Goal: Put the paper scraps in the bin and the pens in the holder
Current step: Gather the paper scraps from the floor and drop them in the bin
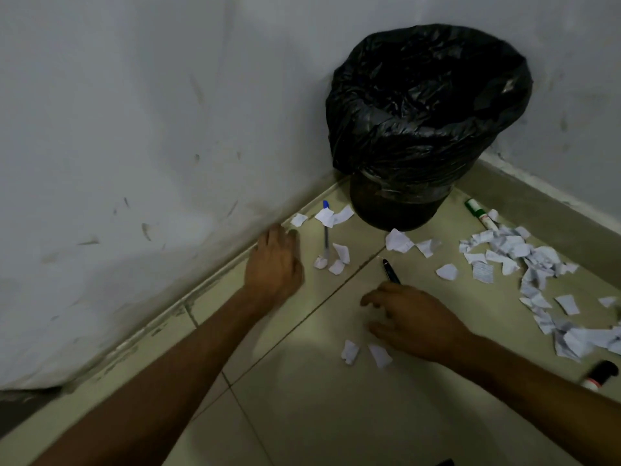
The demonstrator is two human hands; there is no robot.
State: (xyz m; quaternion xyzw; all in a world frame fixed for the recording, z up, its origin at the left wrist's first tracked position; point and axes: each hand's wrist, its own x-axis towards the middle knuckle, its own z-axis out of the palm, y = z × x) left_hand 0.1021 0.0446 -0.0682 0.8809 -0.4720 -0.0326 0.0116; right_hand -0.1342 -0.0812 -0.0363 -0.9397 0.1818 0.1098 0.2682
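1. Reaching low at frame centre, my right grip (pixel 408 317) pinches a black pen (pixel 390 271), its tip poking up-left.
2. My left grip (pixel 275 260) is spread, empty, just left of a blue pen (pixel 325 235) among paper scraps (pixel 339 255).
3. A lined bin (pixel 426 105) stands upper right on the floor (pixel 319 415).

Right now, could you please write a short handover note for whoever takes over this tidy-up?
Left hand: empty, near the wall.
Right hand: over the black pen, grip unclear.
Blue pen, green marker and another marker lie on the floor.
Paper scraps are scattered around the bin.
No holder in view.
Nothing visibly done; all scraps and pens remain.
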